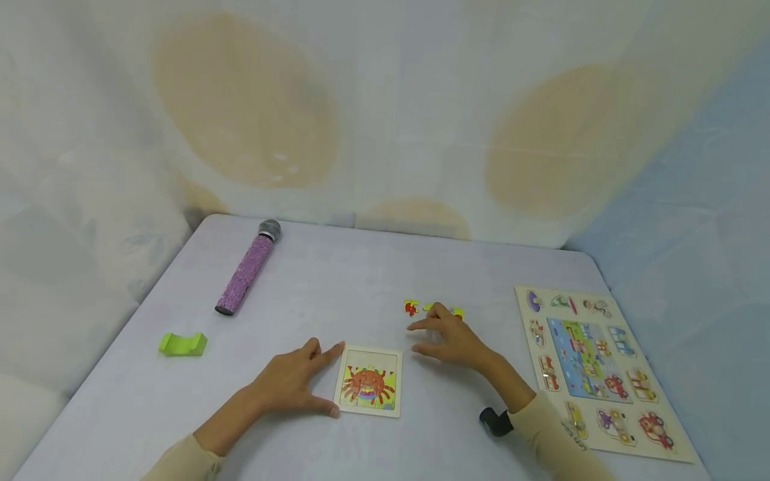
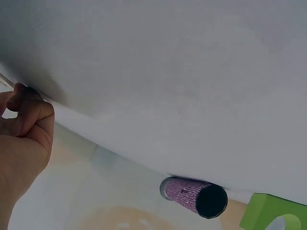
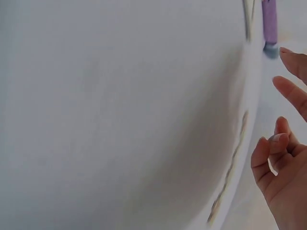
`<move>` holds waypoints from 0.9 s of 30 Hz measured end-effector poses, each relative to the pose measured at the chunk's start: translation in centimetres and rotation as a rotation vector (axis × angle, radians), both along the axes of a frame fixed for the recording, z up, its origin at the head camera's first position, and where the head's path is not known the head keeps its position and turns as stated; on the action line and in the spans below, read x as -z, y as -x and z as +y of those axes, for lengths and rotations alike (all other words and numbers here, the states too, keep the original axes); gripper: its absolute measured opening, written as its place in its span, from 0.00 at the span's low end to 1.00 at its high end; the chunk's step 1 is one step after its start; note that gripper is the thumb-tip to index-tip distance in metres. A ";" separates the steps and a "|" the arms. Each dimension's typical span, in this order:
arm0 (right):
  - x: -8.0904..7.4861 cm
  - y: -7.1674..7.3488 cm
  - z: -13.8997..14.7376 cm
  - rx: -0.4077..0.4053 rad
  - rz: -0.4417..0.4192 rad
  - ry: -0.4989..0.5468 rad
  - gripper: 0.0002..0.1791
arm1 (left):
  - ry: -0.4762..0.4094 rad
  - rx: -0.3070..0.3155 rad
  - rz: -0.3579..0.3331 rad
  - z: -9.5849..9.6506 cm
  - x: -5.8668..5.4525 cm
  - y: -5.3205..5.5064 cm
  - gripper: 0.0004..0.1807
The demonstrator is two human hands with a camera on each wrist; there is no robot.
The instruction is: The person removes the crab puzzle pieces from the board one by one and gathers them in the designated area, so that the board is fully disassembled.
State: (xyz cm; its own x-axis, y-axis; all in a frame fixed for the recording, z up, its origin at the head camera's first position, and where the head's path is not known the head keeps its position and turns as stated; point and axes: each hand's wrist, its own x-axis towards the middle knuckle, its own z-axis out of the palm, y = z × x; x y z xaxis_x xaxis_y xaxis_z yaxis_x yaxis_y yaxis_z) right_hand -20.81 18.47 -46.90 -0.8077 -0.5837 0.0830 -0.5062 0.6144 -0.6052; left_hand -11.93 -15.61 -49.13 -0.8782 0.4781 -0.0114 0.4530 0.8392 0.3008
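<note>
A small square crab puzzle (image 1: 368, 387) in a pale frame lies flat near the table's front. Crab pieces fill its lower part; a plain strip shows above them. My left hand (image 1: 291, 379) is at its left side, index fingertip by the upper corner and thumb tip by the lower one. My right hand (image 1: 452, 339) hovers right of the frame, thumb and fingers spread apart with nothing between them. Just beyond it are several loose puzzle pieces (image 1: 411, 307), red and yellow-green, partly hidden by the fingers. In the right wrist view, the pieces (image 3: 229, 167) appear edge-on.
A purple glittery microphone (image 1: 246, 274) lies at the back left, with a lime-green curved block (image 1: 183, 344) nearer the left edge. On the right is a large wooden picture puzzle board (image 1: 601, 374). A small black object (image 1: 496, 422) sits beside the right sleeve.
</note>
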 end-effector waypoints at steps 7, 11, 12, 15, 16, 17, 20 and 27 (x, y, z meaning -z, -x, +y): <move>-0.8 -1.4 -4.3 -0.167 -0.068 -0.025 0.19 | -0.002 0.068 0.000 0.6 -0.6 -2.2 0.47; -1.1 -1.8 -5.9 -0.223 -0.065 -0.053 0.17 | 0.026 0.101 0.017 1.0 -1.0 -3.4 0.43; -1.2 -1.9 -6.2 -0.230 -0.065 -0.057 0.17 | 0.034 0.102 0.016 1.0 -1.1 -3.6 0.42; -1.0 -1.9 -6.8 -0.244 -0.067 -0.066 0.16 | 0.053 0.099 0.010 1.0 -1.3 -4.1 0.41; -1.0 -1.9 -7.0 -0.247 -0.065 -0.070 0.15 | 0.059 0.099 0.007 1.0 -1.4 -4.3 0.41; -0.9 -2.0 -7.2 -0.249 -0.064 -0.073 0.15 | 0.062 0.098 0.002 0.9 -1.5 -4.4 0.40; -0.7 -2.0 -7.6 -0.256 -0.065 -0.080 0.15 | 0.064 0.103 0.002 0.8 -1.6 -4.7 0.39; -0.5 -2.2 -8.6 -0.264 -0.086 -0.083 0.16 | 0.074 0.117 0.035 0.6 -1.8 -5.3 0.39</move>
State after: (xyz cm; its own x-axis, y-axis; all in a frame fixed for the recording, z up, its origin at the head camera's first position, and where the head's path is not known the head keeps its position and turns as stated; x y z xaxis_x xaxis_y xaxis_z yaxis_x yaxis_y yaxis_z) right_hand -18.57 9.87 -46.42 -0.6287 -0.7769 -0.0356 -0.6046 0.5170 -0.6060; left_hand -6.61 -15.06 -47.31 -0.8169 0.5765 -0.0212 0.5583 0.7993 0.2225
